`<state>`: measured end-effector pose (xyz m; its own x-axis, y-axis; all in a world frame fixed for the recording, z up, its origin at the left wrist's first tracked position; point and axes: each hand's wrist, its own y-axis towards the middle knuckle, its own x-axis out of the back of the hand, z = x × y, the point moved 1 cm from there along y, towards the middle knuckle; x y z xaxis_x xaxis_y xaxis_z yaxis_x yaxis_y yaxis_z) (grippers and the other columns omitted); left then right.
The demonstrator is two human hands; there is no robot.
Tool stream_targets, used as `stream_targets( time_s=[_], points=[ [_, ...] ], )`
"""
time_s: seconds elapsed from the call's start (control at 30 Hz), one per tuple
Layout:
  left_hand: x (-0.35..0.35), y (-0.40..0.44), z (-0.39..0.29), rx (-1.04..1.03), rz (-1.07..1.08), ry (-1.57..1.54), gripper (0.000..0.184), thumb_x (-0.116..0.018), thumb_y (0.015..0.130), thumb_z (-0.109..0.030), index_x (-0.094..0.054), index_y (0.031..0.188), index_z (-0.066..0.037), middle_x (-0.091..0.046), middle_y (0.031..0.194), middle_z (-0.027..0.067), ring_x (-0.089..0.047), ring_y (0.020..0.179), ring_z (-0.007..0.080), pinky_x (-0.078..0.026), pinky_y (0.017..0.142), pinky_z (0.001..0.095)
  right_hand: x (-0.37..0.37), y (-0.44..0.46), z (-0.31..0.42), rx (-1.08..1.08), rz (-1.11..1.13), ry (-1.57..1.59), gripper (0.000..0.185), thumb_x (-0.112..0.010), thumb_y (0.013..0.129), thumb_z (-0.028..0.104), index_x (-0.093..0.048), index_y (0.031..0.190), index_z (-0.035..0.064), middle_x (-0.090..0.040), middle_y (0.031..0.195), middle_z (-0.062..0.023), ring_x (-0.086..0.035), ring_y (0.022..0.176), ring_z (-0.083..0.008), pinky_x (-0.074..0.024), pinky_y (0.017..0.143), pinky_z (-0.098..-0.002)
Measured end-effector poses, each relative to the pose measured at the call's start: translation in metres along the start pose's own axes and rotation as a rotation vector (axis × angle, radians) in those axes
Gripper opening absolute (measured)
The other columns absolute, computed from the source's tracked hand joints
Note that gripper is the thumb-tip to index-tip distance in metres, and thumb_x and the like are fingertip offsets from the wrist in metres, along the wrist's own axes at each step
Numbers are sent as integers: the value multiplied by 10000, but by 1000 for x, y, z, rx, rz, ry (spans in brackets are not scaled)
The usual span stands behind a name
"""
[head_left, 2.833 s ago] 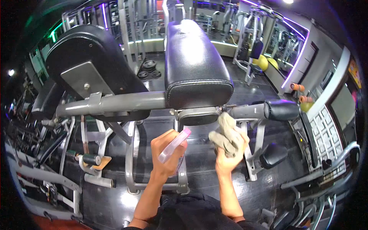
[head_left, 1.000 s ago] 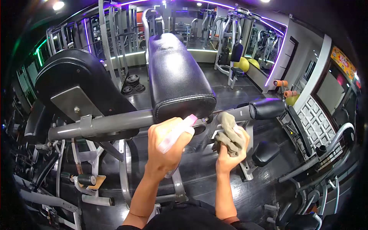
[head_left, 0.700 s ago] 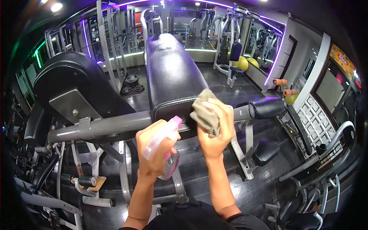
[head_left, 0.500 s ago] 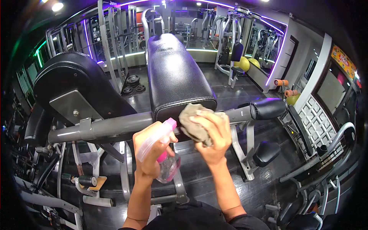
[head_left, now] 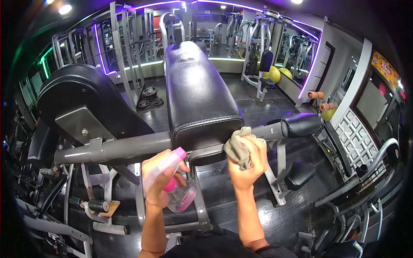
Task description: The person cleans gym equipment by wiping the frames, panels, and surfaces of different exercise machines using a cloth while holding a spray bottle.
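Observation:
My left hand (head_left: 157, 182) is wrapped round a clear spray bottle (head_left: 183, 198) with a pink and translucent trigger head, held tilted below the bench. In my right hand (head_left: 254, 159) is a bunched grey-beige cloth (head_left: 238, 148), close to the lower right corner of the padded black bench (head_left: 200, 94). Whether the cloth touches the pad there, I cannot tell. The pad's end faces me, with light shining off its smooth top. Behind both hands runs a thick grey metal bar (head_left: 129, 147) under the pad.
A large black backrest (head_left: 73, 96) stands at left. A black roller pad (head_left: 302, 124) sits on the bar's right end, above a lower pad (head_left: 300, 175). Weight plates (head_left: 149, 93) lie on the dark floor. Farther off are yellow exercise balls (head_left: 272, 75), machines and mirrors.
My right hand has moved right and slightly down with the cloth, from the middle of the pad's end to its right corner. My left hand has shifted left and lower with the spray bottle.

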<state>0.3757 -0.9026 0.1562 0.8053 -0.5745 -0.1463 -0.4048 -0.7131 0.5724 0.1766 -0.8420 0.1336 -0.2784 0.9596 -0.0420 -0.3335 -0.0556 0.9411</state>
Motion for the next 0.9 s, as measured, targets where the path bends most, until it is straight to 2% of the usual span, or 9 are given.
stream_targets(
  time_s=[0.07, 0.13, 0.33, 0.43, 0.53, 0.6, 0.67, 0.8, 0.9],
  points=[
    [1, 0, -1, -5, -5, -9, 627, -596, 867, -486, -645, 888, 139, -629, 780, 162, -622, 563, 194, -503, 448, 266, 7, 0, 7, 97, 141, -40, 498, -743, 507, -23, -744, 987, 110, -680, 984, -51, -626, 883, -278, -492, 797, -384],
    [2, 0, 0, -40, -14, -47, 626, -605, 845, -486, -647, 866, 138, -628, 771, 168, -626, 565, 201, -510, 452, 267, 4, -5, 12, 181, 194, -72, 587, -734, 470, 9, -759, 1024, 202, -692, 1013, 30, -610, 816, -241, -515, 706, -353],
    [-4, 6, 2, -17, 3, -93, 623, -598, 827, -479, -647, 846, 142, -633, 761, 186, -641, 579, 215, -521, 446, 272, 9, 19, 19, 374, 388, -53, 441, -734, 588, 122, -747, 1021, 208, -682, 1029, 54, -597, 720, -208, -524, 598, -276],
    [-4, 11, 5, -22, 20, -114, 623, -584, 828, -481, -647, 844, 138, -635, 761, 189, -645, 587, 217, -524, 438, 270, 8, 32, 21, 639, 477, -70, 301, -739, 672, 192, -764, 971, 211, -704, 982, 58, -597, 655, -134, -485, 566, -251],
    [1, 14, 2, -20, 39, -94, 615, -571, 829, -479, -645, 838, 132, -634, 757, 191, -648, 604, 227, -525, 463, 285, 14, 47, 3, 725, 424, -115, 272, -744, 678, 185, -762, 947, 215, -711, 955, 57, -599, 657, -133, -485, 569, -257],
    [8, 17, 3, -19, 36, -91, 605, -567, 829, -472, -643, 833, 128, -632, 754, 194, -649, 617, 237, -526, 496, 302, 22, 54, -12, 690, 339, -116, 314, -740, 655, 186, -741, 968, 210, -710, 1027, 45, -623, 721, -171, -479, 563, -268],
    [21, 20, 9, -91, 54, -18, 592, -554, 822, -463, -641, 815, 123, -625, 746, 197, -641, 652, 260, -511, 603, 340, 32, 61, -16, 523, 312, -184, 360, -762, 617, 170, -744, 975, 193, -717, 1010, 24, -653, 774, -175, -471, 616, -303],
    [33, 33, 12, -110, 73, -59, 588, -545, 807, -460, -640, 799, 120, -617, 735, 197, -630, 683, 272, -484, 674, 356, 14, 53, 2, 383, 191, -110, 467, -749, 555, 114, -745, 1019, 163, -721, 1039, -11, -674, 855, -186, -447, 698, -324],
    [43, 45, 18, -160, 133, -71, 590, -546, 797, -462, -640, 791, 121, -614, 728, 196, -625, 689, 265, -493, 667, 347, -6, 38, 32, 356, 310, -46, 524, -757, 530, 116, -735, 1050, 174, -712, 1058, 0, -669, 849, -186, -488, 699, -329]
  ],
)
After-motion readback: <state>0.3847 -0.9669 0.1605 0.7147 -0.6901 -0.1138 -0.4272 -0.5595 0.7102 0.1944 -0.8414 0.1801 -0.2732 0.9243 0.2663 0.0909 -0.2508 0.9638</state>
